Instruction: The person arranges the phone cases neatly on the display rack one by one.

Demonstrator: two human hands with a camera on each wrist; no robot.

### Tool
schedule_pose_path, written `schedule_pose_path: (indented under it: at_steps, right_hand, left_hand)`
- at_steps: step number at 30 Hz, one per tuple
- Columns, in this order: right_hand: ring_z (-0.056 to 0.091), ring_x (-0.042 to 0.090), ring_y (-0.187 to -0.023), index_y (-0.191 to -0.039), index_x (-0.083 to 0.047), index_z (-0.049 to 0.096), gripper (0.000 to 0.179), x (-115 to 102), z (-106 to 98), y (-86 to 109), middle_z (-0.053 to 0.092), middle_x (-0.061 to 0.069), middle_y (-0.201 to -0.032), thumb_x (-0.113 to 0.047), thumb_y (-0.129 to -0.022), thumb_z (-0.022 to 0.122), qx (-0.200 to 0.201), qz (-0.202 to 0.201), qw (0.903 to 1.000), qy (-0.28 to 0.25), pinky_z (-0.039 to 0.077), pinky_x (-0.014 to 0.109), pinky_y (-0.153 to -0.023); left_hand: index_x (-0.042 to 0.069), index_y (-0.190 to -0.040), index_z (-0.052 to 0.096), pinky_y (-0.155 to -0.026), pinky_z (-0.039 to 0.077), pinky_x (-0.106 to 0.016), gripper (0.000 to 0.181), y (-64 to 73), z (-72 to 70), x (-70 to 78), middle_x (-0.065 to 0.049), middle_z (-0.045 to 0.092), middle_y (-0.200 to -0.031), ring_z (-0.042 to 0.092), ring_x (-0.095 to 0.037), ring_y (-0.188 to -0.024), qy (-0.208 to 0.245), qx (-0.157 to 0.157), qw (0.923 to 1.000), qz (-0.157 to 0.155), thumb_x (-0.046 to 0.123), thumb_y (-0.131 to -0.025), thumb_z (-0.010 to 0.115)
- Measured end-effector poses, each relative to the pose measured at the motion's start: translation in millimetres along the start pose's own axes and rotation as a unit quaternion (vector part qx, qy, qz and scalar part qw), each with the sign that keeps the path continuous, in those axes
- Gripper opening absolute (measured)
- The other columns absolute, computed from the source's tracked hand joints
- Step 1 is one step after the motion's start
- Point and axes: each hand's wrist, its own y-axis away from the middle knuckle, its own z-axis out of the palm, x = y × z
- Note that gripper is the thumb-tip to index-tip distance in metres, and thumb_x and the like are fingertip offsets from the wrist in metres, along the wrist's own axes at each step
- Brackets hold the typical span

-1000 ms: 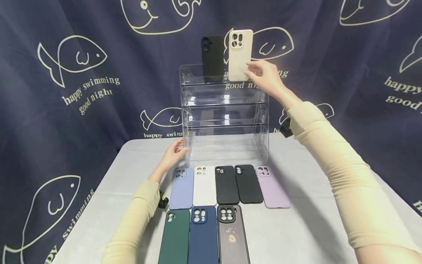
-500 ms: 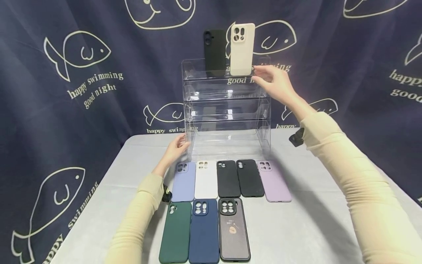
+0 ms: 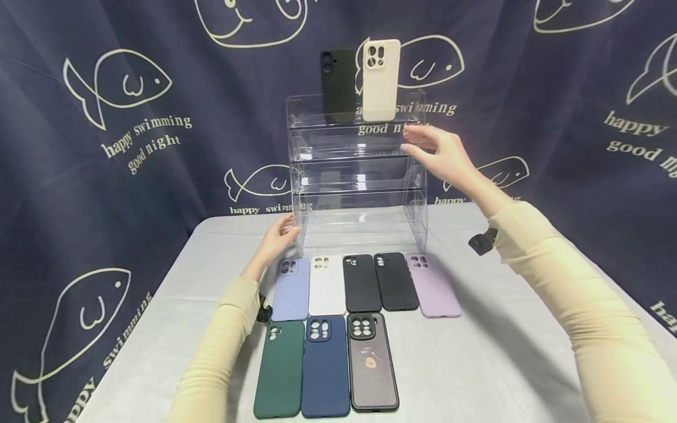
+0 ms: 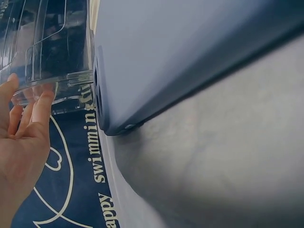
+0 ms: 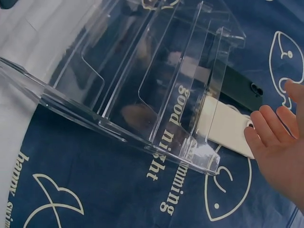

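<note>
While the left hand (image 3: 280, 236) grips the left edge of a clear plastic tiered display rack (image 3: 362, 191), thumb in front and fingers behind, the right hand (image 3: 441, 154) hangs near the rack's upper right side, its fingers loosely bent and free of any hold. On the rack's top tier, a cream-white phone case (image 3: 382, 82) with a rounded camera cutout stands upright, near the right hand's fingertips but apart from them. To its left, across a narrow gap, stands a matte black phone case (image 3: 339, 85). Before the rack, 5 cases lie in a row on a white-covered table (image 3: 449, 370): from left, a periwinkle-blue case (image 3: 292, 291), a white case (image 3: 327, 285), a plain black case (image 3: 362, 283), another black case (image 3: 396, 282) and a lilac case (image 3: 433, 286). Nearer the camera lie 3 more: a dark green case (image 3: 280, 370), a navy blue case (image 3: 325, 367) and a black-framed grey case (image 3: 373, 376) with a small printed design. Behind hangs a navy curtain (image 3: 201, 76) printed with pale fish outlines and lettering.
</note>
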Motion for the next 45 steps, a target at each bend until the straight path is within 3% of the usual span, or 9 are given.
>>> schedule_pose_path:
  at_steps: [15, 20, 28, 35, 45]
  right_hand:
    - [0.060, 0.029, -0.112, -0.129, -0.006, 0.055, 0.044, 1, 16, 51.9, 0.062, 0.012, -0.125, -0.020, -0.088, 0.066, -0.036, -0.024, 0.9987, -0.026, 0.048, 0.039, -0.099]
    - [0.062, 0.028, -0.110, -0.129, -0.008, 0.056, 0.044, -1, 26, 69.1, 0.062, 0.011, -0.124, -0.015, -0.087, 0.068, -0.045, -0.045, 0.9974, -0.034, 0.049, 0.037, -0.097]
    - [0.060, 0.028, -0.113, -0.125, -0.006, 0.059, 0.041, -4, 35, 99.5, 0.062, 0.011, -0.124, -0.013, -0.086, 0.068, -0.080, -0.040, 0.9952, -0.040, 0.048, 0.040, -0.099]
    - [0.061, 0.029, -0.110, -0.124, -0.004, 0.059, 0.042, -9, 43, 119.8, 0.064, 0.012, -0.121, -0.011, -0.084, 0.070, -0.094, -0.063, 0.9927, -0.043, 0.049, 0.042, -0.096]
    - [0.058, 0.026, -0.115, -0.126, -0.009, 0.058, 0.046, -15, 59, 144.2, 0.062, 0.008, -0.125, -0.024, -0.084, 0.070, -0.138, -0.038, 0.9888, -0.044, 0.047, 0.044, -0.100]
  left_hand:
    - [0.005, -0.145, 0.031, -0.097, 0.051, -0.040, 0.060, 0.9, -4.8, -3.5, -0.022, 0.042, -0.141, 0.052, -0.036, -0.121, -0.003, 0.000, 1.0000, -0.009, 0.019, -0.094, 0.058]
    - [0.003, -0.145, 0.030, -0.098, 0.049, -0.046, 0.060, 1.4, -6.4, -2.1, -0.024, 0.040, -0.142, 0.051, -0.039, -0.121, 0.008, -0.005, 0.9999, -0.004, 0.017, -0.094, 0.058]
    - [0.003, -0.144, 0.032, -0.097, 0.050, -0.043, 0.057, 1.0, -2.3, -1.2, -0.023, 0.040, -0.142, 0.052, -0.039, -0.120, 0.003, -0.011, 0.9999, 0.001, 0.015, -0.094, 0.057]
    - [0.003, -0.143, 0.033, -0.096, 0.050, -0.043, 0.057, 2.1, 0.1, -0.9, -0.023, 0.042, -0.141, 0.053, -0.038, -0.118, 0.001, -0.009, 0.9999, 0.012, 0.015, -0.093, 0.058]
    - [0.004, -0.144, 0.032, -0.096, 0.051, -0.044, 0.058, 1.6, -1.5, -2.8, -0.023, 0.041, -0.142, 0.053, -0.039, -0.119, 0.001, -0.010, 0.9998, 0.015, 0.015, -0.093, 0.058]
